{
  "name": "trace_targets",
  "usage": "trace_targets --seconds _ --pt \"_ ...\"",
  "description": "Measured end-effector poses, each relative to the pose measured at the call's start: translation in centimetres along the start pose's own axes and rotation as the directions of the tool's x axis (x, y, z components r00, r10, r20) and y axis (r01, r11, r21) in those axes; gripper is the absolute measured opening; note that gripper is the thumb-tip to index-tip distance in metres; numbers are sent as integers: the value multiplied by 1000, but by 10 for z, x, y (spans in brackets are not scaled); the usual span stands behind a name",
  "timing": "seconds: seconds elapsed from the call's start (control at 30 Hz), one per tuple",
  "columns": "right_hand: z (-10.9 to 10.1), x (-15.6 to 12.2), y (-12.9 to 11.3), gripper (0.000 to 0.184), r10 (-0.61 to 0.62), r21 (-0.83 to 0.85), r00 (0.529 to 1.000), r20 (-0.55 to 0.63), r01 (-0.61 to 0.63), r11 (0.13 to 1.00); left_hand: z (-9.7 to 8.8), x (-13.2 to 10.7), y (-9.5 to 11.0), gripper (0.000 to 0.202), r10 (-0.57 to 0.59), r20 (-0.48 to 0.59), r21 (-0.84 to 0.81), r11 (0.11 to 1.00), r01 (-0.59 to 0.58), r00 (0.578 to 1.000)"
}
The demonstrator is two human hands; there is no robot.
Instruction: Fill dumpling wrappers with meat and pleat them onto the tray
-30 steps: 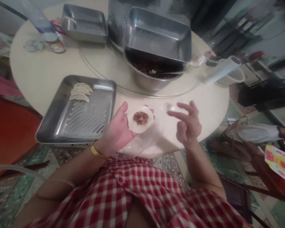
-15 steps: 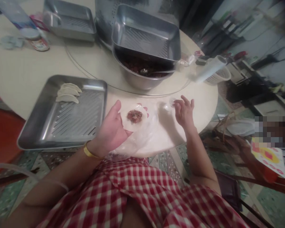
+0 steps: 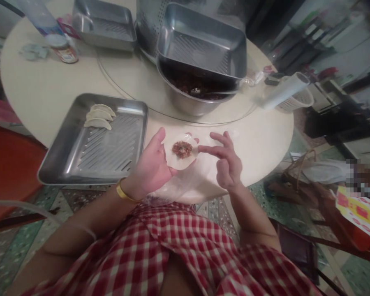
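Observation:
My left hand (image 3: 152, 166) is cupped under a round dumpling wrapper (image 3: 181, 161) with a dab of reddish meat filling (image 3: 182, 149) in its middle. My right hand (image 3: 226, 162) hovers just to the right of the wrapper, fingers spread, its index fingertip at the wrapper's right edge and nothing held in it. Both hands are over the near edge of the round cream table (image 3: 43, 94). A thin plastic sheet (image 3: 191, 183) lies on the table under the hands.
A steel tray (image 3: 111, 152) at the left holds three folded dumplings (image 3: 98, 117). A steel bowl of meat filling (image 3: 193, 88) stands behind, with an empty steel tray (image 3: 203, 45) resting on it. Another tray (image 3: 103, 24), a bottle and a white roll (image 3: 283, 90) sit further back.
My right hand drew back from a spot on the table at the right and came to the wrapper's right edge. The left hand kept the filled wrapper in place.

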State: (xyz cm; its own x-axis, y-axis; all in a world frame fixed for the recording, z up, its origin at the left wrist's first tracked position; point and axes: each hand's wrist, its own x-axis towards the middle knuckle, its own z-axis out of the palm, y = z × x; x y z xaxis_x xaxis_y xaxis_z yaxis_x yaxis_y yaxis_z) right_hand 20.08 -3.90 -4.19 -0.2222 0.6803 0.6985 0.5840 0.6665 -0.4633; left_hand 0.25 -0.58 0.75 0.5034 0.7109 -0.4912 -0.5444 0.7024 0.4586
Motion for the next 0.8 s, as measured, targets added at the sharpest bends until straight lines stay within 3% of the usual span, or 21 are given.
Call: trace_targets --seconds 0.2,0.4,0.57,0.8 --pt "6 2 2 39 -140 -130 987 78 149 980 -11 4 -1 54 -6 63 -47 999 9 998" --pt "14 -5 -10 39 -299 -60 951 76 304 951 -18 7 -1 55 -46 163 -57 997 56 986" --pt "17 -8 -13 36 -372 -127 921 114 385 914 -15 4 1 57 -61 100 -48 997 66 993" --pt "20 -15 -15 34 -413 -215 903 122 430 877 -12 3 1 59 -2 101 -59 998 8 995"
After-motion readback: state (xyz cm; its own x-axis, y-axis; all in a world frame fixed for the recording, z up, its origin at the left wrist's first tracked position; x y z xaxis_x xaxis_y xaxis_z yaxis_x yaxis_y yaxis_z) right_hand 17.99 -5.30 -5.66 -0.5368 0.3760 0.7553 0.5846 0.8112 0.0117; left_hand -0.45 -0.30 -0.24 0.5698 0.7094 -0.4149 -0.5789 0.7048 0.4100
